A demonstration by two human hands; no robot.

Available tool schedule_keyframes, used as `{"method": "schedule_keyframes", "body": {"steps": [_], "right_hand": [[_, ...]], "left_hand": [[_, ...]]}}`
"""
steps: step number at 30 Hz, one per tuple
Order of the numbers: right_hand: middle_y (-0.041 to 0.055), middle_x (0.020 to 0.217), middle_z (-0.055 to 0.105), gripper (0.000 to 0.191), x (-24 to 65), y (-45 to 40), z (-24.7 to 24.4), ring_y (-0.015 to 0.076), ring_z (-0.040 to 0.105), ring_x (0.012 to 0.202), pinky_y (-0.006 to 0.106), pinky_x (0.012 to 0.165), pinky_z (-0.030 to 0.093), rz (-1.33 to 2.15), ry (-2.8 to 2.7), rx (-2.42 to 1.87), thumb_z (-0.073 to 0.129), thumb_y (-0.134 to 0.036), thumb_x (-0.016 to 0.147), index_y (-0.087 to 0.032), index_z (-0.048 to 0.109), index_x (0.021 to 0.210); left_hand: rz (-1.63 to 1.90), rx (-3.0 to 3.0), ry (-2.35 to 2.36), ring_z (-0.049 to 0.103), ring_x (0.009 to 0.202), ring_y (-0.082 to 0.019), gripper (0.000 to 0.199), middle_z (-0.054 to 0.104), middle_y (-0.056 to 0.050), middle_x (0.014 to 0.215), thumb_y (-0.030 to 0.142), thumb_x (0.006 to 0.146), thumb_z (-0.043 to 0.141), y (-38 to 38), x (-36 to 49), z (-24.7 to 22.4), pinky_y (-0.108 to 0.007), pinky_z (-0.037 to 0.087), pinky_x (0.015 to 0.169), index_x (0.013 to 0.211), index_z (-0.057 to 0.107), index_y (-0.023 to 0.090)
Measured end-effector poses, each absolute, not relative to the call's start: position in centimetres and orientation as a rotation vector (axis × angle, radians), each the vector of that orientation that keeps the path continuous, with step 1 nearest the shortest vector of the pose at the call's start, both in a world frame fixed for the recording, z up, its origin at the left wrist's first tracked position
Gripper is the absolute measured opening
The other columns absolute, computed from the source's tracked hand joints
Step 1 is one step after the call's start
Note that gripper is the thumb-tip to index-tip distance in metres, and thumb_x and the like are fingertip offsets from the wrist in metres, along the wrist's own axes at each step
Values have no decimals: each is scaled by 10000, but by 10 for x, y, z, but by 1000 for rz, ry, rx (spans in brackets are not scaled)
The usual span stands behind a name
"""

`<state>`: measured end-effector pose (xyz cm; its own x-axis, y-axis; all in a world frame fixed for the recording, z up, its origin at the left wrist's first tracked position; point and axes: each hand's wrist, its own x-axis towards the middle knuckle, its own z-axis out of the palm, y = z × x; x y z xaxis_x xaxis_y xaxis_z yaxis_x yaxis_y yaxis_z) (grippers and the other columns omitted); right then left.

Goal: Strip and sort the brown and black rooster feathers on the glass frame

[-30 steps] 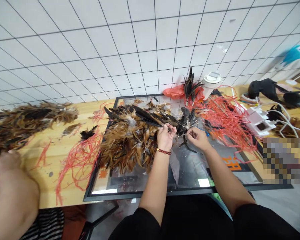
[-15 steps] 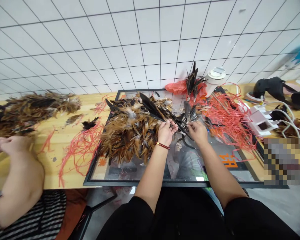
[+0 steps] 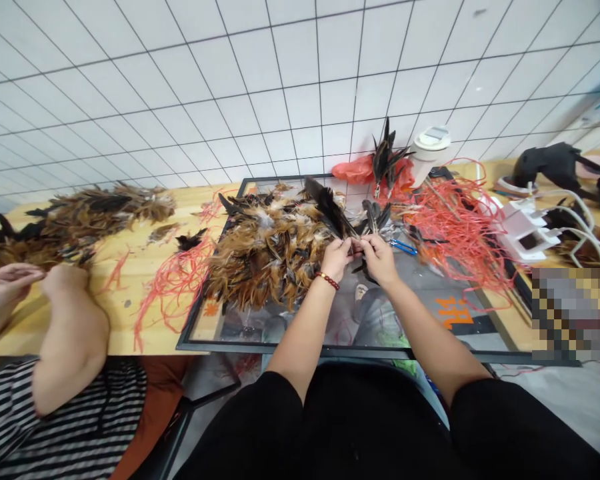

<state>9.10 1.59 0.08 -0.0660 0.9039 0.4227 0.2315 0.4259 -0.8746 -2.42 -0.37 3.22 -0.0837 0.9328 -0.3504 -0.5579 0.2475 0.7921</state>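
Note:
My left hand (image 3: 337, 259) is closed on the quills of a small bunch of dark feathers (image 3: 330, 207), whose tips fan up and to the left. Close against it, my right hand (image 3: 379, 259) is pinched at the same quill ends; what its fingertips hold is partly hidden. More dark feathers (image 3: 375, 215) stand just behind my right hand. A large heap of brown feathers (image 3: 270, 257) lies left of my hands on the glass-topped black frame (image 3: 300, 348). Blue-handled snips (image 3: 404, 247) rest to the right of my right hand.
Red plastic strips (image 3: 455, 227) are heaped at the right, more red strips (image 3: 175, 273) at the left. Behind stand a white container (image 3: 429, 152) and a red bag (image 3: 353, 170) by dark feathers. A white charger block (image 3: 525, 233) has cables. A co-worker's hands (image 3: 30, 283) are at far left.
My hands have come together at the feather quills, the right moving left towards the left hand. The blue-handled snips now show plainly. The co-worker's hands appear further into view.

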Motion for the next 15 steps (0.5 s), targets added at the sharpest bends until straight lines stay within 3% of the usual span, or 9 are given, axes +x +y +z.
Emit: {"method": "schedule_keyframes", "body": {"steps": [8,12,15], "right_hand": [[38,816,703,249,92,18,-7,170,631,751,312,732,526,918,-1395,-1137,613,-422,838,-185,687,851],[31,800,699,213,96,18,-8,165,623,728,314,728,524,869,-1446,-1118,642,-399,828,-191,691,824],[46,825,702,206,94,18,-5,182,638,798,341,801,523,682,-1589,-1081,619,-382,865,-204,700,800]], "left_hand": [[1346,548,1064,615,701,-79,252,622,9,696,187,859,669,-1,-19,24,-325,550,861,665,523,121],[1293,473,964,634,773,-88,109,689,-19,842,184,849,683,-3,-20,29,-318,523,891,783,617,128],[1323,408,930,635,762,-88,104,688,-15,840,198,864,669,-4,-23,35,-294,513,870,801,609,140]]}}
